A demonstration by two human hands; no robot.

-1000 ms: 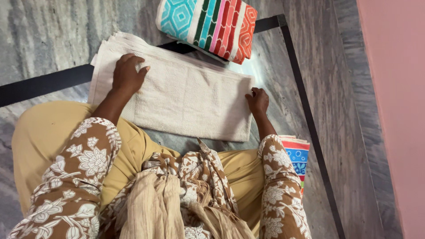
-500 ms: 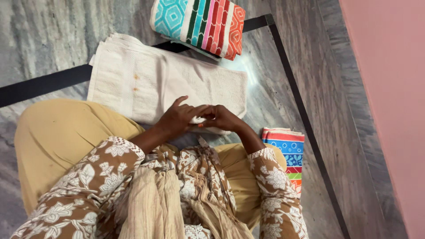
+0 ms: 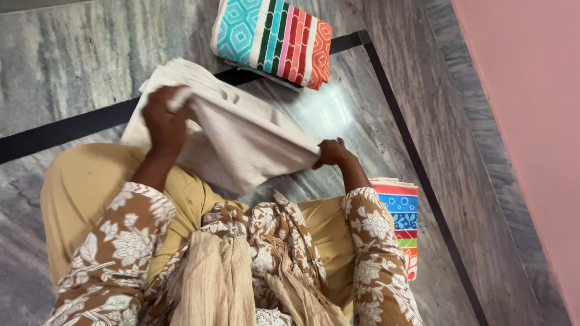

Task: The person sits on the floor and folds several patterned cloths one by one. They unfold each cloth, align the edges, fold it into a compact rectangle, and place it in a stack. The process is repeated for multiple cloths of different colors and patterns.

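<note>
A folded cream towel (image 3: 241,136) is lifted off the grey marble floor (image 3: 78,54) in front of my knees. My left hand (image 3: 162,121) grips its left end, raised and draped over my fingers. At the towel's right corner, my right hand (image 3: 331,153) pinches the cloth. The towel sags between both hands, its near fold hanging toward my lap.
A folded towel with turquoise hexagons and coloured stripes (image 3: 273,40) lies on the floor just beyond. Another colourful striped towel (image 3: 403,220) sits by my right knee. A black inlay line (image 3: 411,163) runs along the floor, and a pink wall (image 3: 531,121) stands at right.
Both hands met at the towel's near edge half a second ago, then moved apart to its two ends and lifted the towel off the floor.
</note>
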